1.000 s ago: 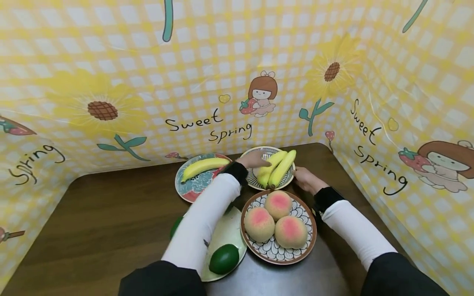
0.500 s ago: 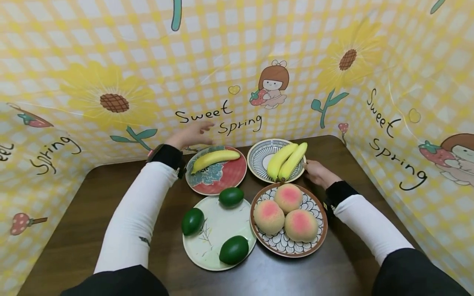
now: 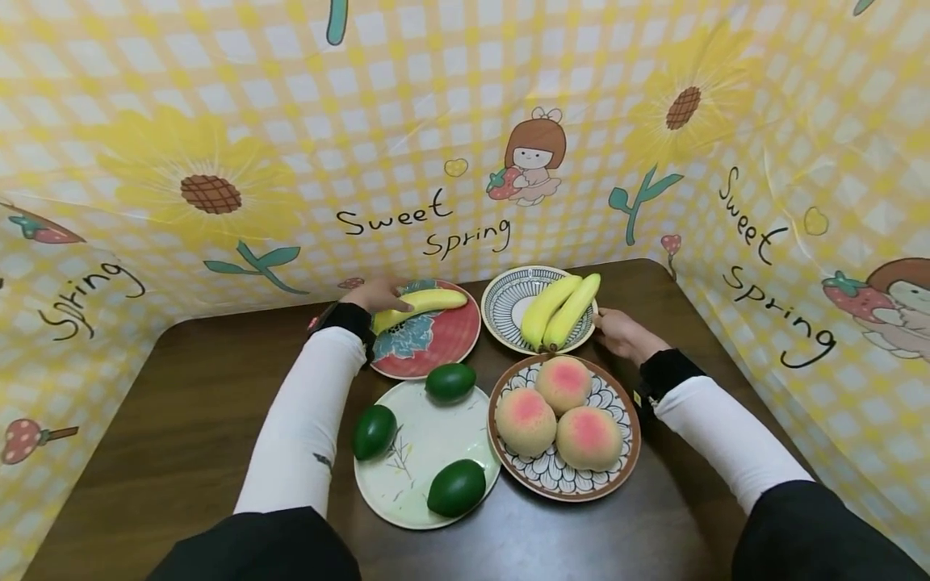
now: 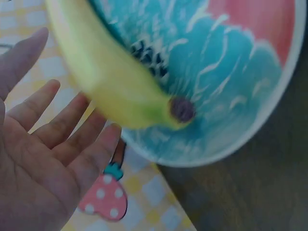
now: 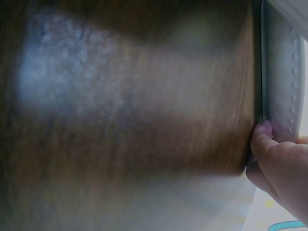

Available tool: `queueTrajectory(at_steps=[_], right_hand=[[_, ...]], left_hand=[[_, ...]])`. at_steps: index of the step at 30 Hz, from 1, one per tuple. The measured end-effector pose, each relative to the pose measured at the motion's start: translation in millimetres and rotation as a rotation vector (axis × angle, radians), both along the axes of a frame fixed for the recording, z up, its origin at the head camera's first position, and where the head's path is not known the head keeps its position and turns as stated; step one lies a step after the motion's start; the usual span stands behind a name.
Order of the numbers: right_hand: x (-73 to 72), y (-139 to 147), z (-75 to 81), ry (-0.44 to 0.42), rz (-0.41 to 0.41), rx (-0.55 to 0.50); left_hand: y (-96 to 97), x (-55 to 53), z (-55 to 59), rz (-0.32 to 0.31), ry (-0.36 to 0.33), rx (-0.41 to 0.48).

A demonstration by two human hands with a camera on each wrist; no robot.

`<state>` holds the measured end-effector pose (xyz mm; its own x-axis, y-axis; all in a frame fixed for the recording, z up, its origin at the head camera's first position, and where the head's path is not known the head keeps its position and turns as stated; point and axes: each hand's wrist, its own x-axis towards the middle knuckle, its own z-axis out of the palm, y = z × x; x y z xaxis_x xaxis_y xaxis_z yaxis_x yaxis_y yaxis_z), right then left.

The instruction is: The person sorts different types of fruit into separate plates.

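My left hand (image 3: 379, 297) is over the left end of a single banana (image 3: 439, 300), which lies on a red and teal flower plate (image 3: 454, 339). In the left wrist view its fingers (image 4: 72, 126) are spread and loosely bent beside the banana, not closed round it. My right hand (image 3: 621, 335) grips the right rim of a black-and-white patterned plate (image 3: 501, 311); in the right wrist view the fingertips (image 5: 262, 132) are at the plate's edge. Two bananas (image 3: 563, 311) lie side by side on that plate.
Nearer stands a brown-rimmed plate (image 3: 630, 452) with three peaches (image 3: 563, 415). Left of it, a pale green plate (image 3: 414, 492) carries three dark green fruits (image 3: 456, 488). A yellow checked cloth (image 3: 407, 105) hangs along the back and right of the brown table (image 3: 218, 420).
My left hand has left the bananas on the patterned plate, swung left past the flower plate and come down at the single banana. My right hand stays at the rim.
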<state>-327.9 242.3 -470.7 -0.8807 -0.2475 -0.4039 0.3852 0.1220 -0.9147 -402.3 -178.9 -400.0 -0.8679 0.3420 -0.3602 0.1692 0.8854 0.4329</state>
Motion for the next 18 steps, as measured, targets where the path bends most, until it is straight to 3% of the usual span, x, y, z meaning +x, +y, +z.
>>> queueTrajectory(at_steps=[3,8,11,15,17,18], right_hand=[[-5.6,1.6,-8.2,0.010,-0.003,-0.008],[-7.5,-3.0,-11.0,0.008,-0.006,-0.029],[-8.0,-4.6,-9.2,0.002,-0.011,-0.024],[-10.4,-0.6,-11.2,0.006,-0.023,-0.008],[-21.4,10.8,-24.9,-0.008,-0.021,-0.029],[-34.4,22.8,-40.9,-0.014,-0.005,-0.090]], left_hand=[[7.5,-3.5,-12.1,0.034,0.021,-0.058],[16.9,1.4,-32.1,0.090,0.118,-0.126],[22.9,0.5,-38.8,0.090,0.174,-0.180],[31.3,-1.5,-36.7,0.061,0.196,-0.184],[37.7,-1.4,-29.4,0.032,0.182,-0.125],[42.3,-0.8,-24.6,0.013,0.181,-0.078]])
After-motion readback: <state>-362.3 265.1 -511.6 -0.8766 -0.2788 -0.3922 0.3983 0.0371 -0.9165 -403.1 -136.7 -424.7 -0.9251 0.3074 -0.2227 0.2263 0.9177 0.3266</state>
